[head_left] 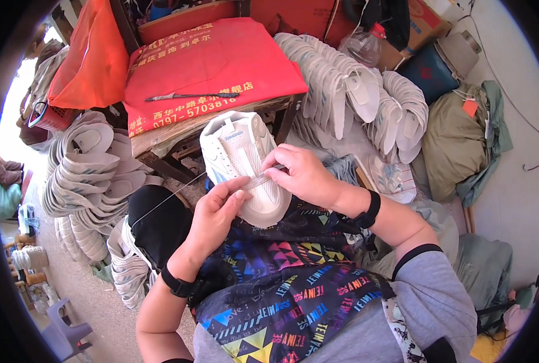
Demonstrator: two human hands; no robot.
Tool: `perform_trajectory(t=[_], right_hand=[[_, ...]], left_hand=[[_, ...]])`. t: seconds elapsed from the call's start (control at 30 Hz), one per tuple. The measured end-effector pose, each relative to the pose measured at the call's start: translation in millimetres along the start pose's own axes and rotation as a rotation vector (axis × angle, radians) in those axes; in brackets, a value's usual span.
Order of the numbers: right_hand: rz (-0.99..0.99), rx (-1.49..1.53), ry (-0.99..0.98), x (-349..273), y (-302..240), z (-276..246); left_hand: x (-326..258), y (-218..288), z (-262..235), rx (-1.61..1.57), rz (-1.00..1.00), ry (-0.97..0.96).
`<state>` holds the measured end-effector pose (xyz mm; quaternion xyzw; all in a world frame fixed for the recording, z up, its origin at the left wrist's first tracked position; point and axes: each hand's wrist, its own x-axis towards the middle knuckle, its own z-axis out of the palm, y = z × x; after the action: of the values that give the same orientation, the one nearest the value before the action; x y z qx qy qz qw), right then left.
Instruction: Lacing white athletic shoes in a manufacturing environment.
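Shoe upper, white with pale blue side accents, unsoled.

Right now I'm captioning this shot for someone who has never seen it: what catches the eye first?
The white shoe upper at centre, gripped by the left hand and right hand over a lap in a bright patterned apron. Behind it lies a red printed cloth on a wooden table. Stacks of pale uppers crowd the left.
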<state>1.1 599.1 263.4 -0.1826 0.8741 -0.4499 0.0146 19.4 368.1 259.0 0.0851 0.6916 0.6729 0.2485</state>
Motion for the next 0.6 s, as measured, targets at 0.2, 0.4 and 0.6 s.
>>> perform_trajectory(t=[0.2,0.4,0.6], right_hand=[[-0.018,0.008,0.106,2.0,0.1,15.5],[0.013,0.047,0.127,2.2,1.8,21.2],[0.284,0.269,0.094,0.5,-1.7,35.2]], left_hand=[[1.0,1.6,-0.6,-0.036,-0.025,-0.011],[1.0,-8.9,4.7,-0.095,0.007,0.031],[5.2,-17.5,2.8,-0.017,0.060,0.122]])
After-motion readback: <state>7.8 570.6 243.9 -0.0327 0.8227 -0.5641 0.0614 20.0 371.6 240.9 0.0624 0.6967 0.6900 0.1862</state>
